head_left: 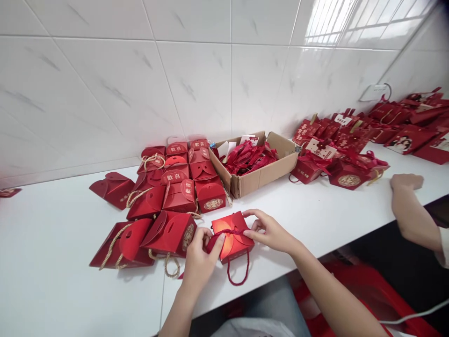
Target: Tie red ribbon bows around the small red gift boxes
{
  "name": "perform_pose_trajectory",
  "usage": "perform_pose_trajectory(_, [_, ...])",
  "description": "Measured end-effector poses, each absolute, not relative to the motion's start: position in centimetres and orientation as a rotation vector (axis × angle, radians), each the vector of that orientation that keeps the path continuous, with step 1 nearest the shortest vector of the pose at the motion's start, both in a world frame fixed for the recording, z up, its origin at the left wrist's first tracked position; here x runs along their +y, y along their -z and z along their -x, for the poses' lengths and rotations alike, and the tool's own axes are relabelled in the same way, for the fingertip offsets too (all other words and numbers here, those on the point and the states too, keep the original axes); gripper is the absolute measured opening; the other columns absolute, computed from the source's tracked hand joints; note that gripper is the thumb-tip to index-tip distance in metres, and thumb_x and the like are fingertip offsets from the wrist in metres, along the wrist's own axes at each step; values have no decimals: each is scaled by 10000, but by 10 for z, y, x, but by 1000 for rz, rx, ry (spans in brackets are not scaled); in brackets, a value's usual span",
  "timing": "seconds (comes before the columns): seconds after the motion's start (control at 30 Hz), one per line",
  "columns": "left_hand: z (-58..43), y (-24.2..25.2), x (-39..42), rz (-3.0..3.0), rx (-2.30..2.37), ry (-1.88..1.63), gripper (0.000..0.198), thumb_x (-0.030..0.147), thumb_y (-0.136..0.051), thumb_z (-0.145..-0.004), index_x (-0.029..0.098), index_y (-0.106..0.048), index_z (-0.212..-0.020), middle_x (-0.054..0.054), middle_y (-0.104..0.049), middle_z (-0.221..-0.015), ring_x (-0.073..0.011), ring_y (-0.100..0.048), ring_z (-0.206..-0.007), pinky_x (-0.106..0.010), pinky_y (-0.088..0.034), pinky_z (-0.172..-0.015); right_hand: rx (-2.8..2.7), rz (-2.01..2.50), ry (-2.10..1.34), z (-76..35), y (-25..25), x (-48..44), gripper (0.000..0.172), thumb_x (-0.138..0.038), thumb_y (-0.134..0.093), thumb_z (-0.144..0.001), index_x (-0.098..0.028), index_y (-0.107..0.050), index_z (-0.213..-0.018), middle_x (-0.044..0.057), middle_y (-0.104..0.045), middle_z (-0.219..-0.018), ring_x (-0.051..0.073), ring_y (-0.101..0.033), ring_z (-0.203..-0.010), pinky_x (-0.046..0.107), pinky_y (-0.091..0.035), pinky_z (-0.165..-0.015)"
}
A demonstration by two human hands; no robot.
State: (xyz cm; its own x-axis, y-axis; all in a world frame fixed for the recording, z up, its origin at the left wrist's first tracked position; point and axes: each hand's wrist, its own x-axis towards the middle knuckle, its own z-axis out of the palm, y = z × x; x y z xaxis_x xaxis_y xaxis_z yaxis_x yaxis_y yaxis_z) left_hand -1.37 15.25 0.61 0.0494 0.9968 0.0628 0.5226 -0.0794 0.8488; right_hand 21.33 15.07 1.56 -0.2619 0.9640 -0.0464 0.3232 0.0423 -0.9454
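Note:
A small red gift box (235, 252) sits near the table's front edge, its top flaps folded over each other. Across its top runs a dark red ribbon (230, 232), crossed or knotted near the middle. At the box's left side my left hand (201, 255) is closed, pinching the ribbon between thumb and fingers. My right hand (270, 231) pinches the ribbon at the right edge, its index finger by the box's back corner. A dark red cord handle (238, 283) hangs from the box's front onto the table.
Several red boxes with rope handles (173, 199) stand in rows to the left. Behind, a cardboard box (257, 181) holds red ribbons and cards. More decorated red boxes (349, 175) fill the right side. Another person's hand (407, 181) rests on the white table (63, 276) at right.

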Motion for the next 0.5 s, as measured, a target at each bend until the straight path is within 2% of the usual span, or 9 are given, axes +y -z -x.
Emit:
perform_pose_trajectory(0.1, [13,-6,153,-1722,1459,-926,407,491,-546,-803,190,-378,-585,32,-384,-624,-124,-421,-603,-251,-366,-612,-1543,1351,-1347,-212,-13,153,396,-496,-645,-766,-171,-495,-934,-50,-475,-652,63,-396,-520,205,-305,-490])
perform_pose_trajectory(0.23, [10,-9,154,-1570,1293,-918,391,493,-517,-826,182,-441,-602,11,-429,-664,-140,-453,-671,-252,-383,-669,-1515,1292,-1501,-212,-13,156,454,-571,-598,-768,-140,-503,-662,-49,-408,-570,59,-329,-529,216,-244,-508])
perform_pose_trajectory(0.37, [8,-11,155,-1412,1219,-925,349,477,-562,-813,174,-506,-650,2,-469,-692,-138,-449,-691,-243,-385,-685,-1446,1155,-1571,-214,-13,156,465,-560,-586,-785,-146,-465,-612,-51,-391,-571,58,-326,-547,215,-257,-536])
perform_pose_trajectory(0.5, [11,-10,160,-1326,1196,-977,386,481,-614,-769,176,-455,-595,9,-432,-647,-128,-409,-647,-231,-373,-629,-1354,1144,-1570,-215,-11,153,453,-563,-615,-760,-151,-476,-632,-42,-431,-598,58,-324,-531,211,-253,-504])
